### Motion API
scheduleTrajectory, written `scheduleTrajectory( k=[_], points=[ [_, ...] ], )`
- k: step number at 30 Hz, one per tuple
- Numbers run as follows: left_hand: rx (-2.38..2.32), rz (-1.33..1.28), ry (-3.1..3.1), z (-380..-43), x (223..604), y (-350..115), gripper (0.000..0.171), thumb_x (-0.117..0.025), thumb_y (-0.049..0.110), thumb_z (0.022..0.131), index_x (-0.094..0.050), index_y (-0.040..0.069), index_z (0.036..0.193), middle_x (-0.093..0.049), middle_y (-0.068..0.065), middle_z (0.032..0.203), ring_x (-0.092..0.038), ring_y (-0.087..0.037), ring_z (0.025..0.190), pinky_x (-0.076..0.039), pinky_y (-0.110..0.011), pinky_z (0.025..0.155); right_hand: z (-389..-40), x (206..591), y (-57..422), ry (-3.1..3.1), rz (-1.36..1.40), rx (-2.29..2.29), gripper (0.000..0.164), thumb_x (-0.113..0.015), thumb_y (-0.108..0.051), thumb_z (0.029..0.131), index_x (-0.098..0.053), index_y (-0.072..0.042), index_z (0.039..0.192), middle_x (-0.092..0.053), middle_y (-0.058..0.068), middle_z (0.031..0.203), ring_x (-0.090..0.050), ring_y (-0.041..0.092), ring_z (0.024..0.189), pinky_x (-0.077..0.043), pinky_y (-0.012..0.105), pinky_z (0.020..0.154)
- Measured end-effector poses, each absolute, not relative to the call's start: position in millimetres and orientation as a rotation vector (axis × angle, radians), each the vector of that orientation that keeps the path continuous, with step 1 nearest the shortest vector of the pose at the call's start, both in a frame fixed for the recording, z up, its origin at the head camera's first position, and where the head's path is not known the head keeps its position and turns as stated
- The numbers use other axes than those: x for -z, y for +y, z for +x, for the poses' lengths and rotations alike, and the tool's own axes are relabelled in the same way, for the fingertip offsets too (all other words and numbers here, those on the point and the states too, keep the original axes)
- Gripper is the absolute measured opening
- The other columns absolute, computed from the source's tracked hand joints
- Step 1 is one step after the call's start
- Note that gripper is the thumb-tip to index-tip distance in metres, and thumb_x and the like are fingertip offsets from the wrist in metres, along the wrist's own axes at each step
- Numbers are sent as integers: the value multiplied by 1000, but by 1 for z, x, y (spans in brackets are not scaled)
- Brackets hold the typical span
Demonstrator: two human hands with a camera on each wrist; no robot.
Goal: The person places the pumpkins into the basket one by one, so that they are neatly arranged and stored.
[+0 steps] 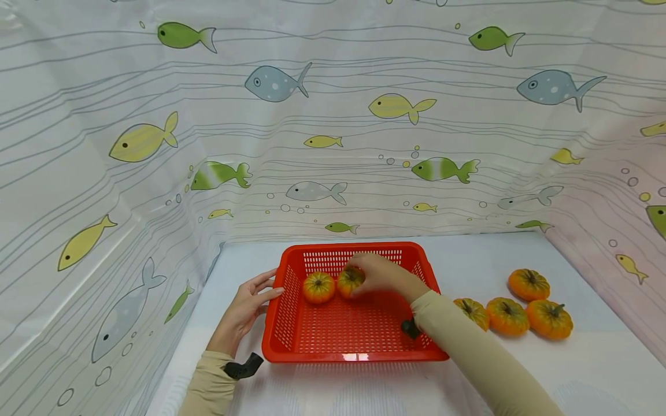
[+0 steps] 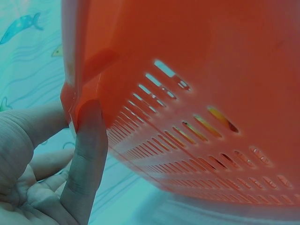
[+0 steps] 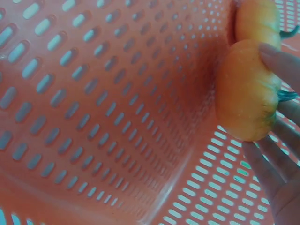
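A red plastic basket [image 1: 333, 340] with slotted walls stands on the table. My left hand [image 1: 248, 303] grips its left rim, thumb and finger on either side of the edge in the left wrist view. Inside the basket, my right hand [image 1: 384, 275] holds a small orange-and-green pumpkin [image 3: 243, 93] near the back wall, fingers spread around its sides. Its dark green stem [image 3: 287, 95] shows between the fingers. Another small pumpkin [image 1: 318, 288] sits in the basket just left of the held one.
To the right of the basket lie several more pumpkins, including a back one [image 1: 529, 284] and a rightmost one [image 1: 550, 319]. My right sleeve [image 1: 478, 346] crosses over the basket's right rim. A fish-patterned sheet [image 1: 359, 167] hangs behind and along both sides.
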State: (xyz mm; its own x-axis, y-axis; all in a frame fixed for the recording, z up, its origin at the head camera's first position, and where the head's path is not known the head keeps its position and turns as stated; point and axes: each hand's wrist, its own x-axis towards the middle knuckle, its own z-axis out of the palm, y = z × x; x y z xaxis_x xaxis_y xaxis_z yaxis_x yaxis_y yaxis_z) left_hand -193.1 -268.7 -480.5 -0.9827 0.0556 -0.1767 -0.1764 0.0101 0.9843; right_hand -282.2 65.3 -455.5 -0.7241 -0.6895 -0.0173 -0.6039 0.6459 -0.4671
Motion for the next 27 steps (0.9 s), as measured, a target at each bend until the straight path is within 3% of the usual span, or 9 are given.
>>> scheduleTrajectory(
  k=[7,21,27],
  points=[
    [-2094,-137,2111,-193,480,-269,65,-73,12,96,-44,9,155,-66,2,107,-72,-10,88,-64,-30,71,-281,456,65,2677,-1044,631,58,-89,-33,82,-68,-11,132,-64,8,140,-56,28,135,-46,44,117],
    [-2088,-145,2116,-194,481,-268,65,-73,12,96,-44,9,155,-66,0,107,-72,-12,88,-65,-32,73,-281,459,64,2678,-1103,633,55,-89,-33,81,-69,-10,128,-69,5,130,-62,23,122,-52,42,110],
    [-2078,-148,2118,-194,481,-269,66,-73,12,96,-44,10,155,-66,0,108,-72,-12,89,-64,-31,73,-281,460,64,2681,-1087,644,56,-89,-34,81,-70,-11,127,-68,6,132,-60,25,126,-51,42,111]
  ],
)
